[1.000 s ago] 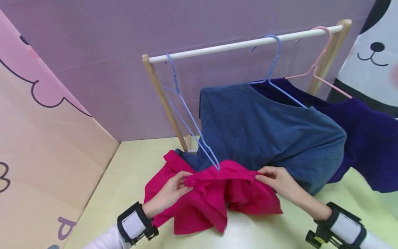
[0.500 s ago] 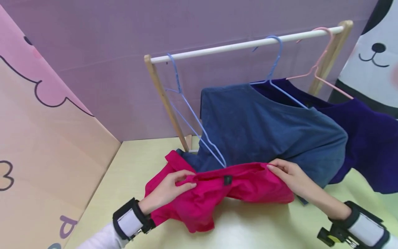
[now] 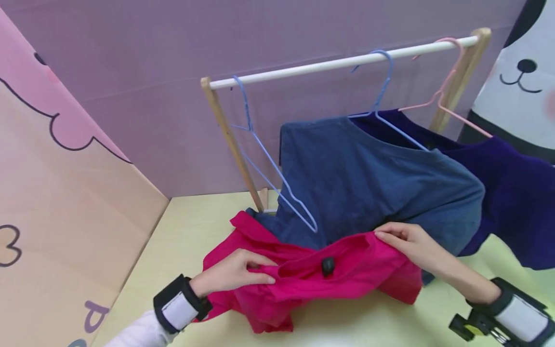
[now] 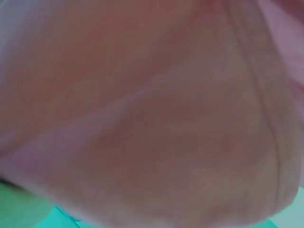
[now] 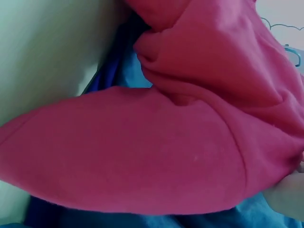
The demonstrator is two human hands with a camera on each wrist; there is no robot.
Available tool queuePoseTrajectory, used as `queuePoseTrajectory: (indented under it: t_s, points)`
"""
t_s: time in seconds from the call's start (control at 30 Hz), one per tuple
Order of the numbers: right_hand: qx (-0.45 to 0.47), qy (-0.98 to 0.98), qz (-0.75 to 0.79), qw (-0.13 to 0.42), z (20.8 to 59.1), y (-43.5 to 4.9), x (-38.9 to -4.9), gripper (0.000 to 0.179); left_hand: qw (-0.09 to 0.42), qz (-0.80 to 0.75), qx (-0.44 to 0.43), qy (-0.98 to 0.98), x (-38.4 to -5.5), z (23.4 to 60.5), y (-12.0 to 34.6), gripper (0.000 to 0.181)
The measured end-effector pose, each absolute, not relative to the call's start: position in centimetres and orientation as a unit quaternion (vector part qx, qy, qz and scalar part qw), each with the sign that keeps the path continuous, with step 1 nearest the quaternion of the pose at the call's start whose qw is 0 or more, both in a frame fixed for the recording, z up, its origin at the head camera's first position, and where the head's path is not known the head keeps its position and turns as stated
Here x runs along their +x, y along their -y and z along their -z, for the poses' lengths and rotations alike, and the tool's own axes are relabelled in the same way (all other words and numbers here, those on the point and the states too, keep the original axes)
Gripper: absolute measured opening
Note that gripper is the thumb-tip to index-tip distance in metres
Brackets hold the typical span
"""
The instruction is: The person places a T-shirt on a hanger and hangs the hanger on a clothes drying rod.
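Note:
A crimson T-shirt (image 3: 312, 287) is stretched between both hands low in front of the rack, its neckline spread and a dark label (image 3: 328, 266) showing inside. My left hand (image 3: 237, 272) pinches the left side of the neckline. Over on the right, my right hand (image 3: 405, 240) pinches the other side between thumb and fingers. A bare blue hanger (image 3: 277, 168) hangs at the rack's left end, its lower corner just above the shirt. The shirt's cloth (image 4: 156, 123) fills the left wrist view, hiding that hand. In the right wrist view a sleeve (image 5: 128, 152) covers most of the picture.
A clothes rack with a white rail (image 3: 303, 71) stands behind. It bears a grey-blue shirt (image 3: 373, 178) on a blue hanger (image 3: 383, 86) and a dark purple shirt (image 3: 516, 193) on a pink hanger (image 3: 446, 86). A pale yellow tabletop (image 3: 186, 231) lies beneath.
The crimson T-shirt's neckline has been pulled wider, exposing the dark label. My right hand has moved right and up; my left has shifted slightly left and down. The bare hanger's lower corner has swung right.

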State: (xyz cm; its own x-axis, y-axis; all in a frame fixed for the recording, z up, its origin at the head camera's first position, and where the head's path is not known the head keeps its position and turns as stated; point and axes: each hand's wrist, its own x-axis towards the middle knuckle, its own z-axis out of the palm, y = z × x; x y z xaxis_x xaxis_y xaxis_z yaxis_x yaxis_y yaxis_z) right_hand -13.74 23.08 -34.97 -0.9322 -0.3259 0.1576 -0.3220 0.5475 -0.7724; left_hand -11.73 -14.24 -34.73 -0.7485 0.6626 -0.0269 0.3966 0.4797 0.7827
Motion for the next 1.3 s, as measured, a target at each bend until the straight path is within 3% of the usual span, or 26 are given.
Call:
queuePoseTrajectory:
  t_s: [0.23, 0.33, 0.47, 0.53, 0.73, 0.8, 0.9, 1.13, 1.3]
  points:
    - [-0.255, -0.852, 0.455, 0.050, 35.5, -23.2, -14.1, 0.027, 0.100, -0.396, 0.287, -0.866, -11.8, 34.7, 13.9, 0.009]
    - [-0.309, -0.839, 0.445, 0.044, 35.7, -23.5, -14.3, 0.030, 0.074, -0.401, 0.258, -0.876, -11.9, 34.6, 13.7, 0.014]
    - [-0.332, -0.841, 0.428, 0.009, 35.8, -23.5, -14.5, 0.008, 0.029, -0.415, 0.234, -0.879, -11.9, 34.3, 13.4, 0.021]
    - [-0.318, -0.852, 0.417, -0.002, 35.7, -23.4, -14.6, 0.009, 0.014, -0.422, 0.228, -0.877, -11.9, 34.2, 13.3, 0.018]
    - [-0.275, -0.880, 0.386, 0.033, 34.8, -22.5, -15.1, 0.008, 0.002, -0.439, 0.234, -0.868, -10.9, 32.4, 12.7, 0.007]
    - [-0.277, -0.881, 0.381, 0.046, 34.3, -22.0, -15.4, 0.016, -0.002, -0.440, 0.244, -0.864, -10.4, 31.4, 12.5, 0.003]
    - [-0.297, -0.873, 0.383, 0.052, 33.3, -20.8, -16.0, 0.022, -0.016, -0.433, 0.259, -0.863, -10.0, 30.6, 12.4, 0.009]
    - [-0.314, -0.853, 0.413, 0.062, 30.2, -16.6, -17.1, 0.029, -0.035, -0.409, 0.281, -0.867, -11.3, 32.6, 13.4, 0.021]
    - [-0.296, -0.862, 0.410, 0.030, 28.2, -13.2, -17.8, 0.039, -0.025, -0.411, 0.281, -0.867, -11.4, 33.0, 13.8, 0.023]
